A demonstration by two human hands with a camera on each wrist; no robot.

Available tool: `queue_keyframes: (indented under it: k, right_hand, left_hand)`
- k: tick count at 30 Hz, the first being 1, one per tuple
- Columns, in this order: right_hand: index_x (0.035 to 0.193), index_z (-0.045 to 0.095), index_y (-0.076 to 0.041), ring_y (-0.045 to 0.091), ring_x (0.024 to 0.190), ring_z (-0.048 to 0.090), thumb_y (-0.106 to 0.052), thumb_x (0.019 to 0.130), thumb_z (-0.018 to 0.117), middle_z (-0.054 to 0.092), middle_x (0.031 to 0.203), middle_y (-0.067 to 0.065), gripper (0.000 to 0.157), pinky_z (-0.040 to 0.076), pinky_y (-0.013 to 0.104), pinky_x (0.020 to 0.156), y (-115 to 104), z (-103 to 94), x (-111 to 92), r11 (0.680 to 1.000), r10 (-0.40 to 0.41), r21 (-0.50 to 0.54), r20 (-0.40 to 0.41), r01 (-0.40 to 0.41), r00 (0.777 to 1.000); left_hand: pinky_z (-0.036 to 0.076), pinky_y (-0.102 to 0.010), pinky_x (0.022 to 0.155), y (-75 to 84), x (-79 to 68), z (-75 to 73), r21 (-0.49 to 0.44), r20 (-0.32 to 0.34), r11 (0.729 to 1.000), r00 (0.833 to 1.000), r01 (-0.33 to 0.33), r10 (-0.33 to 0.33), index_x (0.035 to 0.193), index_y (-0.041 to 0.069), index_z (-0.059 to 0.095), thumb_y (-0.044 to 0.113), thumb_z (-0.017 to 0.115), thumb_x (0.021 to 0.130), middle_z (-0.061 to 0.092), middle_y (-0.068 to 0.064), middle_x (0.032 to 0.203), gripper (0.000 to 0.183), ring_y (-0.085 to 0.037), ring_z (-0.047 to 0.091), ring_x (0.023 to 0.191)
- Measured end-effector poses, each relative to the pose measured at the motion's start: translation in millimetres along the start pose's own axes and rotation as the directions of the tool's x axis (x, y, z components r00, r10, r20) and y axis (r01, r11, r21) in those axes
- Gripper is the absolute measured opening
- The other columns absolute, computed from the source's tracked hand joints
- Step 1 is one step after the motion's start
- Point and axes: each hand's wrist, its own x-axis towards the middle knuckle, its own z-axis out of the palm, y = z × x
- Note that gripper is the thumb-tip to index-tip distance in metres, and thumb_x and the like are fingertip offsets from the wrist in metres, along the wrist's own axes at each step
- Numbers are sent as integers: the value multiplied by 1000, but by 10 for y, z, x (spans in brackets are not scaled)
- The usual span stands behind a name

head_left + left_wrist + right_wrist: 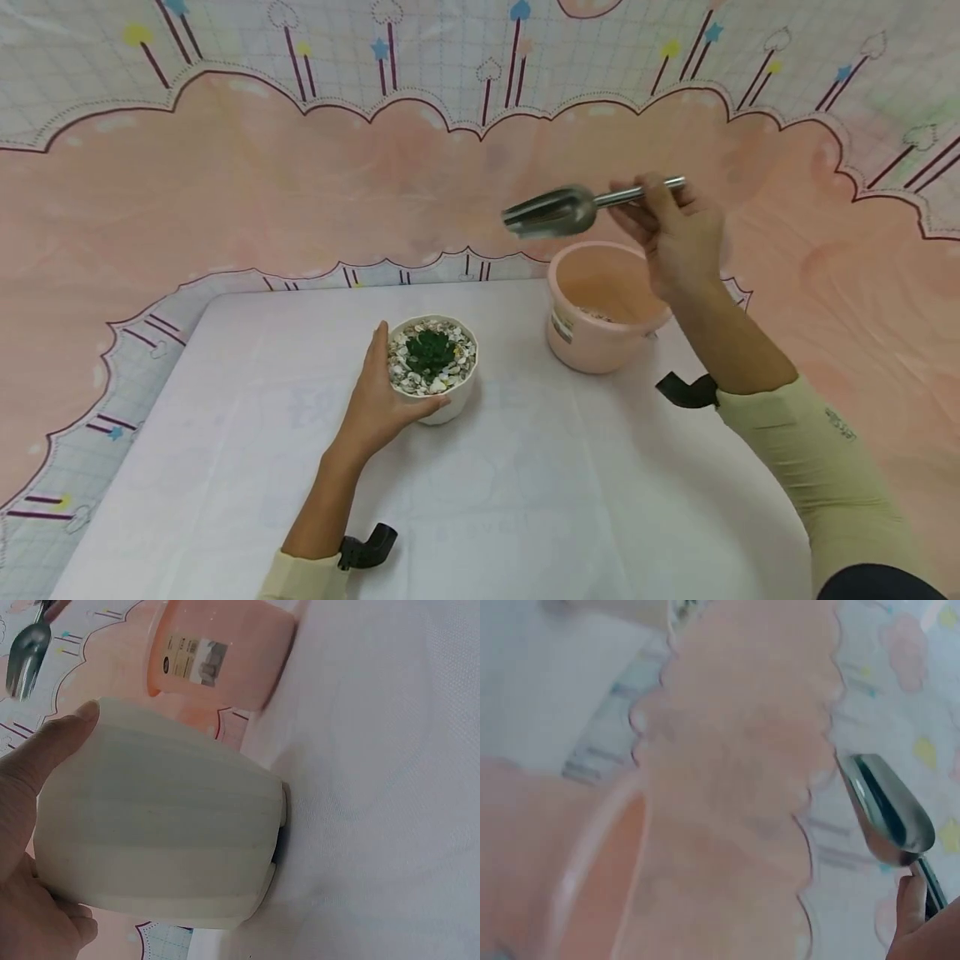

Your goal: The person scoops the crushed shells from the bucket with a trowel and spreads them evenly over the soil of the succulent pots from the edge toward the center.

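Note:
A small white flower pot (459, 402) stands on the table, holding a dark green succulent (431, 353) ringed by pale pebbles (420, 386). My left hand (377, 414) grips the pot from its left side, thumb across the near wall and fingers round the far side. In the left wrist view the ribbed pot wall (165, 817) fills the middle. My right hand (681, 242) holds a metal scoop (555, 212) by its handle, raised above the rim of the pink bucket (596, 350). The scoop's bowl points left, clear of the bucket.
Some small pale bits (596, 314) lie at the bottom of the bucket, which has a label (196, 660) on its side. A white cloth covers the table (480, 517). Behind it hangs a pink and white patterned cloth (337, 192).

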Motion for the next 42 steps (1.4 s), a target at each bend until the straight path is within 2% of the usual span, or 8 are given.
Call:
queue_keyframes:
  k: [5, 9, 13, 16, 21, 30, 36, 42]
  right_hand:
    - [109, 65, 19, 34, 91, 78, -2, 91, 80, 75, 98, 29, 31, 57, 43, 82, -347, -214, 135, 982, -179, -86, -125, 169, 976]
    - [108, 71, 17, 30, 86, 79, -4, 86, 86, 77, 94, 24, 34, 58, 40, 78, -409, -408, 217, 966, -179, -218, -173, 139, 969]
    - [104, 75, 15, 25, 79, 79, -2, 88, 84, 77, 89, 20, 25, 59, 37, 75, -276, -565, 241, 921, -154, -377, -121, 98, 981]
    - [105, 77, 13, 19, 77, 79, -3, 92, 80, 78, 86, 14, 21, 60, 32, 73, -130, -635, 223, 850, -133, -520, -63, 81, 989]
    - [111, 75, 12, 11, 76, 77, -11, 97, 76, 78, 86, 5, 27, 60, 25, 73, 102, -673, 200, 674, -75, -736, 10, 58, 997]
    - [117, 71, 17, 8, 70, 75, -18, 104, 70, 78, 90, 16, 37, 62, 27, 70, 435, -777, 196, 441, 207, -893, 6, -88, 978]
    - [123, 68, 17, 10, 72, 76, -18, 105, 69, 78, 92, 17, 39, 62, 29, 71, 589, -866, 232, 389, 346, -904, -38, -180, 937]
    - [123, 69, 17, 13, 73, 77, -16, 105, 68, 78, 88, 15, 37, 62, 31, 71, 646, -913, 298, 380, 359, -903, -54, -199, 932]
  left_hand:
    - [20, -62, 122, 11, -2, -10, 3, 3, 1000, 1000, 6, -6, 169, 6, 0, 34, 98, 74, 6, -23, 173, 139, -42, 9, 159]
    - [21, -63, 122, 11, -2, -14, 6, 2, 1000, 1000, 2, -2, 169, 6, 0, 34, 98, 75, 7, -23, 173, 138, -42, 11, 158]
    - [22, -62, 122, 9, -3, -14, -4, -3, 1000, 1000, -7, 7, 169, 6, 1, 33, 98, 74, 8, -22, 173, 138, -41, 12, 158]
    - [23, -62, 122, 6, -8, -8, -7, -4, 1000, 1000, -11, 11, 169, 5, 1, 33, 98, 74, 9, -21, 173, 138, -40, 14, 158]
    - [24, -62, 121, -3, -10, 0, 5, -11, 1000, 1000, -16, 16, 169, 4, 2, 34, 98, 74, 10, -21, 173, 138, -40, 15, 158]
    - [24, -62, 122, -38, -23, 3, -10, -17, 1000, 1000, -18, 18, 169, 5, 2, 35, 99, 73, 9, -20, 173, 140, -40, 15, 158]
    - [25, -62, 121, -41, -37, 5, -9, -15, 1000, 1000, -15, 15, 169, 5, 2, 37, 99, 73, 10, -20, 173, 140, -40, 16, 158]
    - [24, -62, 122, -35, -20, -8, 8, -22, 1000, 999, -26, 26, 169, 5, 2, 38, 99, 73, 10, -20, 173, 140, -40, 15, 158]
